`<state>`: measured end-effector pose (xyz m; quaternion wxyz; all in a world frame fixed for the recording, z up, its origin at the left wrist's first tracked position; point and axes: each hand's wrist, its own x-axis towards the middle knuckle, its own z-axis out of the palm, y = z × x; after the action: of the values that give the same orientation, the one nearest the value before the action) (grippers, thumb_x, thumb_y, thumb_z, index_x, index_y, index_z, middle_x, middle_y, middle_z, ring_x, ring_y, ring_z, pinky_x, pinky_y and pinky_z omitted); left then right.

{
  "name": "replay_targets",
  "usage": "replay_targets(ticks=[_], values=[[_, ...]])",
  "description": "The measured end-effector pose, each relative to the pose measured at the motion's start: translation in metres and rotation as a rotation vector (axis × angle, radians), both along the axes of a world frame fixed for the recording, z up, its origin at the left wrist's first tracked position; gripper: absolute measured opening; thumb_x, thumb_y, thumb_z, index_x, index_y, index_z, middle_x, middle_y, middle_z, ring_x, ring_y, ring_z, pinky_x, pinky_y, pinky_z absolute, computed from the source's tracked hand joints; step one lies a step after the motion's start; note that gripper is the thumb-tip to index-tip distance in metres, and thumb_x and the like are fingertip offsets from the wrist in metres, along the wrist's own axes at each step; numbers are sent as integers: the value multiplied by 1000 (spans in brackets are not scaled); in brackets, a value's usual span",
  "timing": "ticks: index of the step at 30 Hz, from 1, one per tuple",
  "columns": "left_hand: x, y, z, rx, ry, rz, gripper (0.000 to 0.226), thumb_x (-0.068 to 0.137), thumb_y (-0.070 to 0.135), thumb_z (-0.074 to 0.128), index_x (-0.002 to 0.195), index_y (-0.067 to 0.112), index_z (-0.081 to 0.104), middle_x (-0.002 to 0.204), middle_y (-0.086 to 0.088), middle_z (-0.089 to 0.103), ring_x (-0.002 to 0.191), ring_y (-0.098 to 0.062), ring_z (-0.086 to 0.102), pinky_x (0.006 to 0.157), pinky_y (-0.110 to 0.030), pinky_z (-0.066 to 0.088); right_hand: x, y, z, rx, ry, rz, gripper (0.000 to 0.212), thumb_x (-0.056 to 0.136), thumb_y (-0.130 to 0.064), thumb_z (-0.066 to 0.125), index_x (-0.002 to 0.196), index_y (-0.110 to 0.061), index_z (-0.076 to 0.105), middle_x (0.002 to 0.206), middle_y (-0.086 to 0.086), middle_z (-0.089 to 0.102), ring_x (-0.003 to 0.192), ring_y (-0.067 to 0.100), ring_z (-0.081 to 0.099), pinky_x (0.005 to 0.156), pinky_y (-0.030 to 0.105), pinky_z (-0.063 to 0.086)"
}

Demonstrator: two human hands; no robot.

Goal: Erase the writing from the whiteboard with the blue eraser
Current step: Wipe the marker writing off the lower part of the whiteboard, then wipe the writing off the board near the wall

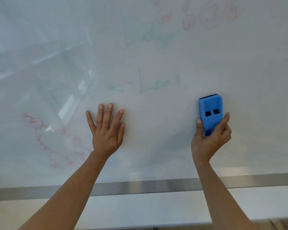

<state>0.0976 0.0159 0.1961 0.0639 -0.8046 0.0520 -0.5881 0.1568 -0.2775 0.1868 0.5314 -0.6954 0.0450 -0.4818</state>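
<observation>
The whiteboard [156,60] fills most of the view. My right hand [209,138] grips the lower end of the blue eraser [210,112], which is pressed upright against the board at right of centre. My left hand [106,130] lies flat on the board, fingers spread, holding nothing. Faint green writing [156,83] sits just above and between the hands. More faint green writing [148,39] is higher up. Pale red writing [56,140] runs down the lower left, and pale red scribbles [203,14] mark the top right.
A grey metal strip [156,185] runs along the board's lower edge, with a pale ledge [156,209] below it. Bright reflections of lights [68,105] glare on the left half of the board.
</observation>
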Motion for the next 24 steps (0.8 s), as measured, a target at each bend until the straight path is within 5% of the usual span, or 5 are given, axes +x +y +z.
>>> replay_targets(ticks=[2,9,13,19,24], values=[[-1,-1,-1,-8,-6,-5,52,99,29,49,149,24,35,164,-1,13,150,-31,16,115,-67,10,-10,19,1,-114,-29,17,76,92,-31,73,151,-4,33,119,21,48,107,28,42,89,37,46],[-7,0,2,-5,30,-4,49,99,28,47,147,21,39,156,-11,30,147,-35,24,114,-68,15,-26,69,-16,-1103,-394,117,76,75,-15,79,143,-18,44,108,12,61,99,28,53,73,40,49],[-12,3,8,28,51,37,51,99,31,49,149,25,38,158,-8,30,147,-32,25,116,-64,16,-8,35,28,-918,-400,42,75,78,-20,78,143,-12,43,105,18,63,98,32,53,77,44,49],[-20,-8,22,-30,29,5,53,99,33,48,149,25,34,158,-7,30,146,-32,29,112,-65,23,10,13,116,-83,-167,22,83,88,-39,75,154,-12,31,114,18,49,106,28,42,86,42,51],[-17,-33,65,-47,-119,-130,52,101,32,41,152,26,29,162,-4,20,148,-33,23,117,-61,14,-16,79,121,-207,-248,54,77,87,-37,76,149,-8,40,108,17,52,99,25,44,79,41,51]])
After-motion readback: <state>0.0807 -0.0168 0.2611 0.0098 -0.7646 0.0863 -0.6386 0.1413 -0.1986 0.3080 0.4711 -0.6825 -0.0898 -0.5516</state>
